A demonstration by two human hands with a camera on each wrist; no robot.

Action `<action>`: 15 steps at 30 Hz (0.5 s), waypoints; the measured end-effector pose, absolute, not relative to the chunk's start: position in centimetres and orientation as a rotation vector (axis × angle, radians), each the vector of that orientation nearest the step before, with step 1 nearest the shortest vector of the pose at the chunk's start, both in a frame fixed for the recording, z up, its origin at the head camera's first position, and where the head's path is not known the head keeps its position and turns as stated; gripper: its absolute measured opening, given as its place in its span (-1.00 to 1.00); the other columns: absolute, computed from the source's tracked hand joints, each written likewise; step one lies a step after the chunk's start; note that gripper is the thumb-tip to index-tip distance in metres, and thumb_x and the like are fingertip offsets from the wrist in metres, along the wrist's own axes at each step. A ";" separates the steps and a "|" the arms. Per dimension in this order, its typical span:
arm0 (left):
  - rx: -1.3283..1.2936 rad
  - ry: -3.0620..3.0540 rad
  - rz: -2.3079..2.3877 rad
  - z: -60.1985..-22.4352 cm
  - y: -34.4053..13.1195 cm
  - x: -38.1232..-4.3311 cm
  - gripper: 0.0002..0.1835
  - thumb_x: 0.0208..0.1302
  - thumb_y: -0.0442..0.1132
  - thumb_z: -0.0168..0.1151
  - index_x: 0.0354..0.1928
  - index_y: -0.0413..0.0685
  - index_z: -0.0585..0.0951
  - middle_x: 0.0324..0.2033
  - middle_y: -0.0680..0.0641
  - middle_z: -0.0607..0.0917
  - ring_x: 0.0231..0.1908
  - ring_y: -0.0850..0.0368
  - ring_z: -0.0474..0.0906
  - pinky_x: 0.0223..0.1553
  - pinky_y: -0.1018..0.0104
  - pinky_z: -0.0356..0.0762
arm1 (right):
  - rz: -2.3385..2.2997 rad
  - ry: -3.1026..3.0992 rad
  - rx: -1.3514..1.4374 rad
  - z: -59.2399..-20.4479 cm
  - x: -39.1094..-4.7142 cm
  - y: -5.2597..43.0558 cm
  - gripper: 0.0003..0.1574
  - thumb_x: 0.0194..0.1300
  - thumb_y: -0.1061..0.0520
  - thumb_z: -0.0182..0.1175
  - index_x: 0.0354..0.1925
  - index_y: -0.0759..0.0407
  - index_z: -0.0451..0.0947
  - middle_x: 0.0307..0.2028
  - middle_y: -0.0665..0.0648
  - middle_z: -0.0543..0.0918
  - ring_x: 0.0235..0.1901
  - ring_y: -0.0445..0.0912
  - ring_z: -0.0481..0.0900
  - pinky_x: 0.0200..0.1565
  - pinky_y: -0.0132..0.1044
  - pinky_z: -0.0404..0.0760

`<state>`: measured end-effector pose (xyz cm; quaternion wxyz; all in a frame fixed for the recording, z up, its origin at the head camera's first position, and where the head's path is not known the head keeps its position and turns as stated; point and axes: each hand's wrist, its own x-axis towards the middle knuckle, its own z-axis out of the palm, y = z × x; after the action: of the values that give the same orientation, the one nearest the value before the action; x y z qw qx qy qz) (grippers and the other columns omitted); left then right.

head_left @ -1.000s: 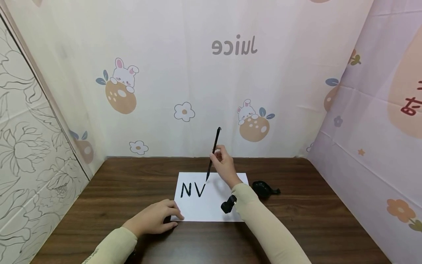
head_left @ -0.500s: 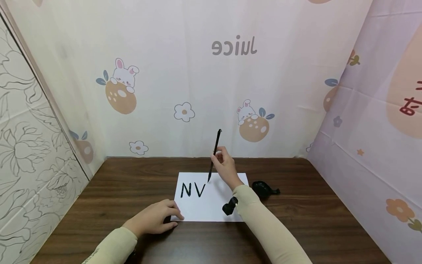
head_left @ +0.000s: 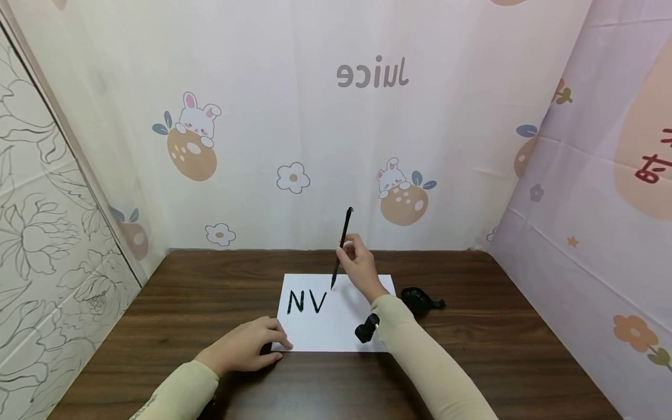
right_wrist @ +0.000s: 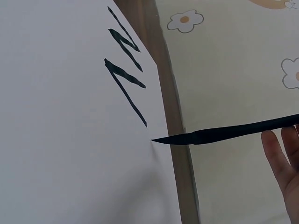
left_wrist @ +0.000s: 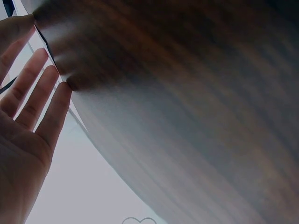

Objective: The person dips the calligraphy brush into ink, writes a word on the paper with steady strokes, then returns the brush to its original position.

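Note:
My right hand [head_left: 361,265] pinches a slim black ink brush [head_left: 343,236] by its handle, tilted with the tip down. In the right wrist view the pointed bristles of the brush [right_wrist: 173,139] end close over the white paper [right_wrist: 70,140], just beyond the last stroke of the V [right_wrist: 125,91]. The paper [head_left: 325,335] bears a black N [head_left: 296,302] and V in wet-looking strokes. My left hand [head_left: 252,344] rests at the paper's near left corner, fingers extended. Its fingertips [left_wrist: 63,88] touch down at the table in the left wrist view.
A black rounded object with a short stub [head_left: 420,301] sits right of the paper on the dark wood table [head_left: 210,291]. Behind the table hangs a printed curtain [head_left: 252,116], with more printed cloth at both sides. A small black camera [head_left: 366,329] is strapped to my right wrist.
The brush and right hand have shifted slightly right and down, taking the tip from the V's upper right end to just beside it. My left hand has stayed put.

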<state>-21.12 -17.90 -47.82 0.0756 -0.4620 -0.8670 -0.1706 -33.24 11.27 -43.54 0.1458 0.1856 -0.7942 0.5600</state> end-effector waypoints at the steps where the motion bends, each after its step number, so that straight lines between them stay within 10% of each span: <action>1: -1.386 -2.599 -0.514 -47.8 -17.9 -21.1 -0.83 0.24 -0.19 0.40 -0.13 0.20 0.75 -0.15 0.20 0.59 -0.14 0.31 0.51 -0.12 0.34 0.56 | 1.615 -2.293 0.537 -43.5 -33.2 11.3 -0.73 0.51 0.06 0.12 0.12 0.02 0.39 -0.22 0.13 0.54 -0.21 0.06 0.63 -0.17 -0.08 0.69; 15: -1.387 -2.592 -0.504 -47.8 -17.9 -21.1 -0.84 0.24 -0.19 0.41 -0.14 0.19 0.75 -0.15 0.19 0.59 -0.13 0.30 0.51 -0.11 0.34 0.56 | 1.548 -2.354 0.567 -44.2 -33.3 11.3 -0.76 0.52 0.04 0.12 0.09 -0.07 0.40 -0.26 0.07 0.56 -0.26 -0.04 0.59 -0.27 -0.20 0.64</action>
<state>-21.12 -17.94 -47.83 0.0794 -0.4636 -0.8662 -0.1686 -33.31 11.33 -44.17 0.1336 0.1956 -0.8117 0.5339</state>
